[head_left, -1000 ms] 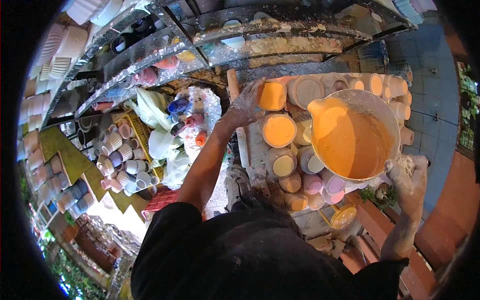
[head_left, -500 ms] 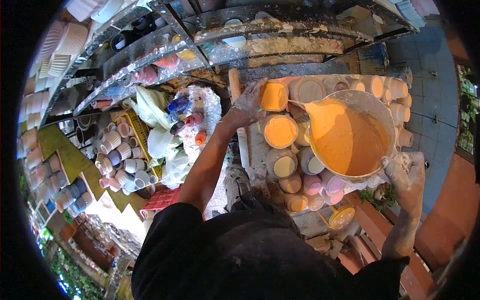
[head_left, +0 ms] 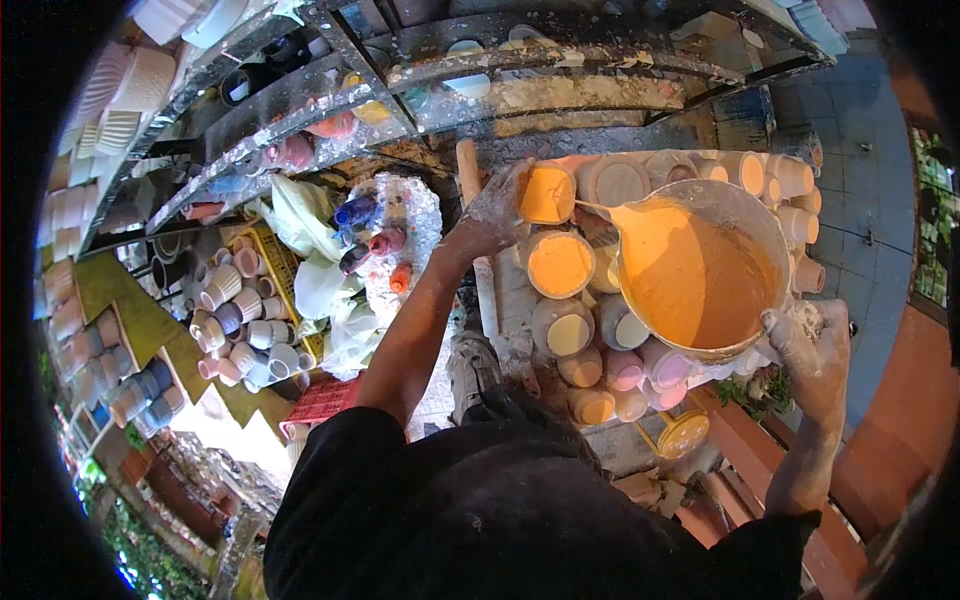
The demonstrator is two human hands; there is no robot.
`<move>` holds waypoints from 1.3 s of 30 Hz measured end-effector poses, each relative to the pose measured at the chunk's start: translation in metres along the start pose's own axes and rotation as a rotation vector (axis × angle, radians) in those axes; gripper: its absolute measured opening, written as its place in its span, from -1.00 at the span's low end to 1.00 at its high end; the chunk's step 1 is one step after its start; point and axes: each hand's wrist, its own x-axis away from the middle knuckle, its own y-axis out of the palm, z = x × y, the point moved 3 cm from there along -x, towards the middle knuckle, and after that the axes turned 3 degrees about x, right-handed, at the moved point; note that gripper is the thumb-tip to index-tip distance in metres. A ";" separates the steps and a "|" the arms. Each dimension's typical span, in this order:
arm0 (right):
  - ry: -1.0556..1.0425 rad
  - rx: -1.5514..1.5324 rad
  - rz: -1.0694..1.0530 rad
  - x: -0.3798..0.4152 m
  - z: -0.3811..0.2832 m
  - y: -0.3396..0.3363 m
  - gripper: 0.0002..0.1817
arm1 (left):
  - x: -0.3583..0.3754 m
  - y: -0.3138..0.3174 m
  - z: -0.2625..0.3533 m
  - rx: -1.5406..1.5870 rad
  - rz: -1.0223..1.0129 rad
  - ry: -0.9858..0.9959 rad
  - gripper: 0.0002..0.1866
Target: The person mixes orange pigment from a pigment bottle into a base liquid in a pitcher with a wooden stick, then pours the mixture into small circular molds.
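My right hand, coated in dried powder, grips the near-right side of a large bucket tilted to the left. Orange liquid fills much of it, and a thin stream runs from its lip into a squarish mould nearly full of the same orange. Around that mould's left side curl the fingers of my left hand; some fingertips are hidden. Just below it stands a round mould with orange inside. Pale yellow fills two other moulds nearer my body.
More moulds and pots crowd the table, some with pink contents. A yellow strainer-like object lies at the near edge. To the left are paint bottles, plastic bags and a yellow crate beside small pots. Paint-splashed shelves run across the back.
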 end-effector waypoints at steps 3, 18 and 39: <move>-0.036 0.064 -0.019 -0.002 0.001 -0.002 -0.57 | 0.000 0.001 0.000 -0.005 0.013 0.023 -0.06; -0.016 0.043 0.002 -0.005 -0.020 0.001 -0.55 | 0.000 -0.002 0.005 -0.051 0.000 0.073 -0.04; 0.095 -0.564 0.299 0.041 0.075 -0.090 -0.64 | -0.002 -0.005 0.018 -0.099 0.006 0.033 -0.13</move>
